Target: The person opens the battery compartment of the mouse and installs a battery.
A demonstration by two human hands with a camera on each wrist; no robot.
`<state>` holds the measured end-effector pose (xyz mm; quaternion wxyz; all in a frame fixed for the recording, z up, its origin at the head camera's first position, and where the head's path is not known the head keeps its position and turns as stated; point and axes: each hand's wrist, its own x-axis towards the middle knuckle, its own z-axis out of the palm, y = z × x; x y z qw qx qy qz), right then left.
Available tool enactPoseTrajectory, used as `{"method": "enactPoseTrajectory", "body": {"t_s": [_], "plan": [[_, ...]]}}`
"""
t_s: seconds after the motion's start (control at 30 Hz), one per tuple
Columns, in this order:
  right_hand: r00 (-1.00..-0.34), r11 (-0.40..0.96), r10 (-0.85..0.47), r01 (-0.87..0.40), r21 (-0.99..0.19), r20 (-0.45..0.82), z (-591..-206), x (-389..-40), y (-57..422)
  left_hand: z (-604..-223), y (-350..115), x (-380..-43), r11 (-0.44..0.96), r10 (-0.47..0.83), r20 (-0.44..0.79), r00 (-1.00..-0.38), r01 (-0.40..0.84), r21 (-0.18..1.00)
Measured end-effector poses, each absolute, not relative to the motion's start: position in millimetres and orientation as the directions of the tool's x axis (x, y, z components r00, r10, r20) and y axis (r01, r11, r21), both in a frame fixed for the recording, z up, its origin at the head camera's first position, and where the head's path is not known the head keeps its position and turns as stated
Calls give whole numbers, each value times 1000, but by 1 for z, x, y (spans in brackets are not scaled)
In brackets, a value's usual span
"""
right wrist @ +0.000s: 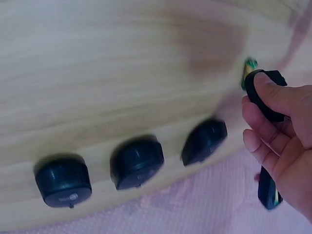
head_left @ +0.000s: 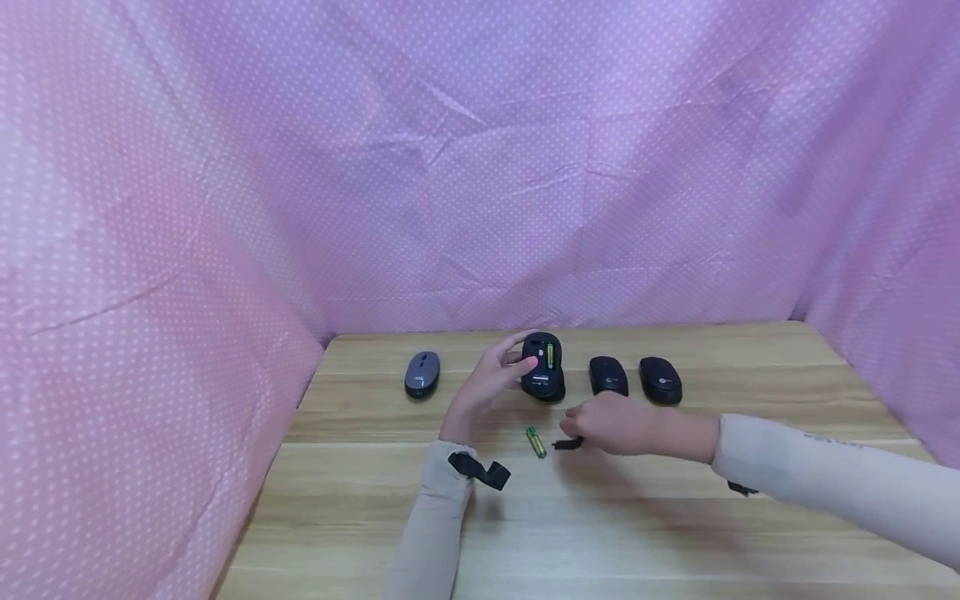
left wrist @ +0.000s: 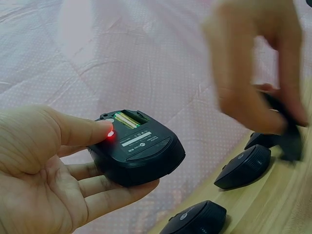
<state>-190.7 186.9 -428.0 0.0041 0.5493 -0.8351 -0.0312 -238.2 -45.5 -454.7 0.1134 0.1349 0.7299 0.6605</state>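
My left hand (head_left: pixel 487 379) grips a black computer mouse (left wrist: pixel 136 151) turned underside up, thumb on its base beside a glowing red light. Its battery bay is uncovered, and an AA-type battery (left wrist: pixel 127 120) lies inside. The right hand (head_left: pixel 611 422) pinches a small curved black piece that looks like a battery cover (right wrist: pixel 265 97) between thumb and fingers, low over the table. Just left of that hand, a loose green and gold battery (head_left: pixel 536 442) lies on the tabletop.
Two black mice (head_left: pixel 608 375) (head_left: pixel 661 381) stand at the back right of the wooden table (head_left: pixel 360 517). Another black mouse (right wrist: pixel 204 141) sits behind the held one. A grey mouse (head_left: pixel 422 374) is at the back left. Pink dotted cloth (head_left: pixel 480 208) hangs around the table.
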Motion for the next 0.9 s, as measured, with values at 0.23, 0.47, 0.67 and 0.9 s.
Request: {"method": "enactPoseTrajectory", "body": {"t_s": [0.23,0.47,0.67,0.9], "plan": [[-474,469,-877,-881,-69,84,-403,-210,181,-456,-43,-238,71,359,11,-933,39,997],[-552,510,-809,-830,-227,201,-384,-227,179,-457,-41,-237,63,368,3,-930,29,998],[-648,534,-704,-753,-384,292,-381,-244,183,-457,-40,-237,67,356,-3,-934,23,997],[-769,509,-574,-604,-613,281,-382,-253,186,-456,-40,-237,46,360,6,-933,24,999]]}}
